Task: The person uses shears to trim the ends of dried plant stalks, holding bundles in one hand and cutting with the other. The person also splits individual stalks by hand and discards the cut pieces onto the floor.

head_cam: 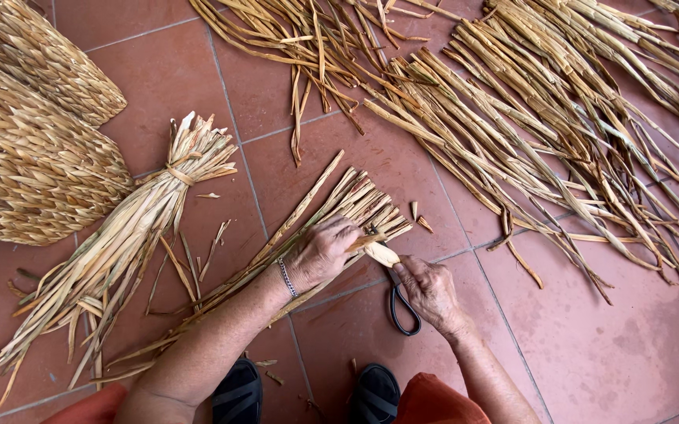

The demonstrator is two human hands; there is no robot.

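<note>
My left hand, with a thin bracelet at the wrist, presses down on a loose bunch of dried straw stalks lying on the red tiled floor. My right hand pinches the end of one pale stalk piece that both hands meet at. Black-handled scissors lie on the floor under my right hand, mostly hidden by it.
A tied straw bundle lies to the left. Woven straw pieces fill the upper left corner. A wide spread of loose straw covers the upper right. My feet in black sandals are at the bottom edge.
</note>
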